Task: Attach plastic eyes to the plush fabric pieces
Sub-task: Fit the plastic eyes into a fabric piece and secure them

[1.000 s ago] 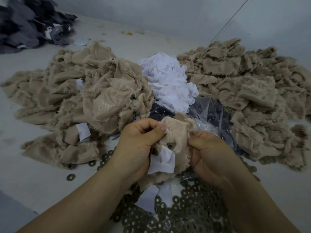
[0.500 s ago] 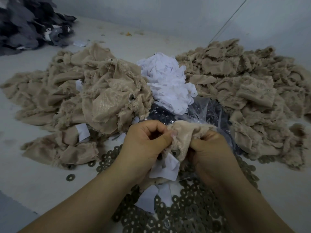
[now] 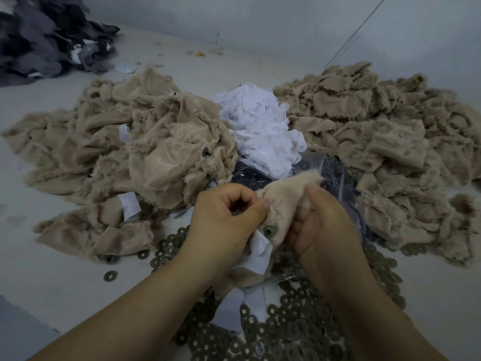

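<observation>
Both hands hold one tan plush piece (image 3: 283, 201) above the near middle of the tabletop (image 3: 65, 282). The left hand (image 3: 223, 220) has its fingers curled, thumb pinching the fabric's left edge; the right hand (image 3: 322, 225) grips the right side with fingers folded round it. A round washer (image 3: 268, 231) sits on the backing between the hands, just above a white patch (image 3: 257, 252) that hangs from the piece. No plastic eye is visible on this side.

The likeliest slip is the washer seating crooked or not fully, since the soft fabric bunches under the grip and hides the post. A loosened pinch would drop the piece into the loose washers (image 3: 299, 332) lying directly below, at the near edge.

Room is tight. Tan heaps crowd the left (image 3: 156, 157) and right (image 3: 377, 142), with white scraps (image 3: 260, 131) and a clear bag (image 3: 330, 173) just behind the hands. Bare surface shows only toward the near left corner.
</observation>
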The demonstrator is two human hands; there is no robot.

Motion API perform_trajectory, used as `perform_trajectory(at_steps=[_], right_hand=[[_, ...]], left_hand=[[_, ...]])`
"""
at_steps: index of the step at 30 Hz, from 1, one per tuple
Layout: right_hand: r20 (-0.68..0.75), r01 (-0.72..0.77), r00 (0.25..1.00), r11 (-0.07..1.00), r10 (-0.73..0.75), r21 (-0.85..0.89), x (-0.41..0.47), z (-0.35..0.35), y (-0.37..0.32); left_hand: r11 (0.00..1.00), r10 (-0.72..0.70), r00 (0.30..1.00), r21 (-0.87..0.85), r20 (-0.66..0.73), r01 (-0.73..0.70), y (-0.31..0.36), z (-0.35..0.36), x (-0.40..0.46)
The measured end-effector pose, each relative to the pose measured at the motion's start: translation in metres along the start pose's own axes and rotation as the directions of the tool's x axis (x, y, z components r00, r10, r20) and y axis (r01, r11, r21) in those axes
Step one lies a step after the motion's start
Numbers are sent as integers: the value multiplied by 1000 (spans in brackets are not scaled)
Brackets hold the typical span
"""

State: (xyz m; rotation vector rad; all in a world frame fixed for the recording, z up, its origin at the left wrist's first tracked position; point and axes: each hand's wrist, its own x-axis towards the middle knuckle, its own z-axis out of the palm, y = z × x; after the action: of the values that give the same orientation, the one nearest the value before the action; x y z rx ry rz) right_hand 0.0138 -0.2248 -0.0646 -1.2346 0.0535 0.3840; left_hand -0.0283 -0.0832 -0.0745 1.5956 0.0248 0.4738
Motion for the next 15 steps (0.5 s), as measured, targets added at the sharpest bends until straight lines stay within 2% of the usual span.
perform_trajectory(at_steps=[2, 4, 6, 8, 15], right_hand=[[18, 154, 988, 977, -153, -147, -5, 0, 1], [72, 341, 939, 873, -338, -348, -10, -1, 2], [176, 463, 885, 780, -430, -421, -11, -3, 3], [209, 475, 880, 794, -426, -380, -11, -2, 3], [118, 324, 946, 912, -303, -251, -8, -4, 3]], left_hand=[[1000, 7, 1000, 0, 5, -7, 2, 0, 0], [1000, 4, 1000, -1, 12, -4, 4, 1, -1], [1000, -6, 1000, -3, 11, 6, 4, 1, -2], [1000, -18, 1000, -10, 15, 18, 3, 1, -3], [998, -58, 997, 22, 48, 57, 3, 1, -2]])
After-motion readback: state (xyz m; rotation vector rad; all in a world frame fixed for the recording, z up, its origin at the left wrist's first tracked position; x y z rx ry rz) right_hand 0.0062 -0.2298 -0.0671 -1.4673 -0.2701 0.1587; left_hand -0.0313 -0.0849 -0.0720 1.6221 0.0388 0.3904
